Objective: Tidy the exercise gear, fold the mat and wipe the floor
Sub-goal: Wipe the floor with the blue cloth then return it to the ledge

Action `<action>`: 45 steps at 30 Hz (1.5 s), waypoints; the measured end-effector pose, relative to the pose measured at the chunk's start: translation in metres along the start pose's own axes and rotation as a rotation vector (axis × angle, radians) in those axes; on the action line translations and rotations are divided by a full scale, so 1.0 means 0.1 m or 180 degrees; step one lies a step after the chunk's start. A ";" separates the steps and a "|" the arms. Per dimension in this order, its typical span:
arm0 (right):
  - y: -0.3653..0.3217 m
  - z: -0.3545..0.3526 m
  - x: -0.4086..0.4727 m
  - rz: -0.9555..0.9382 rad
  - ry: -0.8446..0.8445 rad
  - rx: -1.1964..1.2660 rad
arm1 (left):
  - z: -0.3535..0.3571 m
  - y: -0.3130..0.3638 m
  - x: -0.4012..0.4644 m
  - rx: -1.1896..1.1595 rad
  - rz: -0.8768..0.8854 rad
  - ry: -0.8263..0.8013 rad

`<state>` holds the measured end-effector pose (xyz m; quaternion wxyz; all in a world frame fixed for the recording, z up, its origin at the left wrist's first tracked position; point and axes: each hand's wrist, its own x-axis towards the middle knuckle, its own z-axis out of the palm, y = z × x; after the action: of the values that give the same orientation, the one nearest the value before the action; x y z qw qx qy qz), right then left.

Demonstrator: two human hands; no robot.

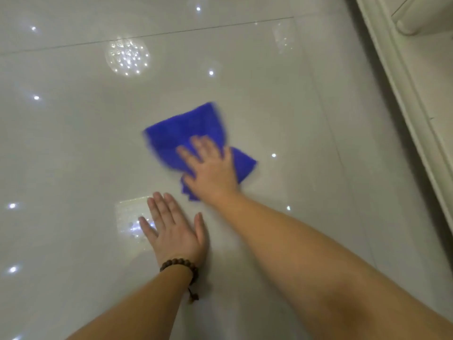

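Now our right hand (210, 168) presses flat on the blue cloth (181, 136), which spreads ahead-left; our left hand (171, 227) rests open, nearer us.

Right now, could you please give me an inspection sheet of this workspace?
Surface: glossy pale tiled floor, mirroring ceiling lights.
Job's things: blue cloth spread on the floor, blurred; no mat or exercise gear seen.
Clutter: nothing seen.
Hands: right hand presses flat on the cloth; left hand rests flat on bare floor, bead bracelet on its wrist.
Cables: nothing seen.
Surroundings: cream moulded furniture base at right.
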<state>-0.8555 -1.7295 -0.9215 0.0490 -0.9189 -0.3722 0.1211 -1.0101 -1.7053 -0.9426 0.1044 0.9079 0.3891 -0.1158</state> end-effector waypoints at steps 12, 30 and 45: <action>2.63 -0.40 -0.48 0.3818 0.0822 0.0585 | -0.02 0.02 -0.01 0.0166 -0.0003 -0.0028; 2.26 -0.08 -1.20 0.3558 0.1074 0.0380 | -0.03 0.03 -0.04 0.0055 0.0048 0.0115; 2.63 0.03 -2.65 0.3388 0.0775 0.0246 | 0.00 0.02 -0.06 0.0007 0.0074 0.0182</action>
<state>-0.8636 -2.1029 -0.9228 0.0574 -0.9852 0.1573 0.0355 -1.0124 -1.7103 -0.9404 0.0937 0.9155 0.3811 -0.0890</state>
